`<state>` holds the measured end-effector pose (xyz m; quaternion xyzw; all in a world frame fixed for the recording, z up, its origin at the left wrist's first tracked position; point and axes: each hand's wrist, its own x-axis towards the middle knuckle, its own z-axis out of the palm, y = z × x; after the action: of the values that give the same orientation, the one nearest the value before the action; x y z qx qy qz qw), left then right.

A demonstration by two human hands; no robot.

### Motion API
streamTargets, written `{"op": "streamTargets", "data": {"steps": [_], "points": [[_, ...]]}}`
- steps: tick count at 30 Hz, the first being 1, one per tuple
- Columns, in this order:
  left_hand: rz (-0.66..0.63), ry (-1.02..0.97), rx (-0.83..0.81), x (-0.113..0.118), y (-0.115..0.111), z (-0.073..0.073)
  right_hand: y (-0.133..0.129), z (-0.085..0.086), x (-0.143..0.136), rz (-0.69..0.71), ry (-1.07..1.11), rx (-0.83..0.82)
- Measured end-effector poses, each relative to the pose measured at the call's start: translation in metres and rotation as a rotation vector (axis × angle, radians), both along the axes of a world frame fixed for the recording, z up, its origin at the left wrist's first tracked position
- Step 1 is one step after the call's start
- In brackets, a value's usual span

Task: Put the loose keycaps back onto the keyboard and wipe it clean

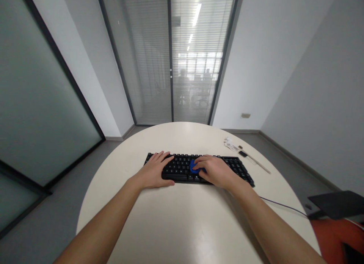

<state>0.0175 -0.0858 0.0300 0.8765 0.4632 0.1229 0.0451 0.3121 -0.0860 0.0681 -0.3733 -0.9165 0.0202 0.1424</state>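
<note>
A black keyboard [179, 166] lies across the round table. Over its left end rests my left hand [155, 172], its fingers spread on the keys and its thumb along the near edge. My right hand [213, 169] is above the keys right of the middle, fingers bent around a blue, soft-looking lump [193, 167]. The lump touches the keys; part of it is hidden under my fingers, and I cannot make out its exact material. My right hand and forearm cover some of the keyboard's right half.
The pale round table [182, 218] has a curved edge. On its right lie a thin stick [258, 164], a small black piece [242, 153] and a white bundle [229, 143]. A dark cable [284, 205] runs off right, near a dark flat object [338, 203] over something red.
</note>
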Motion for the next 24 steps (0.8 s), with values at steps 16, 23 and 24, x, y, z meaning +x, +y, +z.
{"op": "streamTargets", "data": {"steps": [16, 23, 24], "points": [[-0.008, -0.019, 0.04, 0.003, -0.001, 0.001, 0.01, -0.016, -0.007, -0.394, 0.017, 0.112], [-0.004, -0.017, 0.033, 0.002, 0.0, -0.002, 0.018, -0.016, -0.009, -0.307, 0.013, 0.097], [-0.001, -0.013, 0.028, 0.002, 0.0, -0.002, 0.019, -0.016, -0.01, -0.29, 0.007, 0.1]]}}
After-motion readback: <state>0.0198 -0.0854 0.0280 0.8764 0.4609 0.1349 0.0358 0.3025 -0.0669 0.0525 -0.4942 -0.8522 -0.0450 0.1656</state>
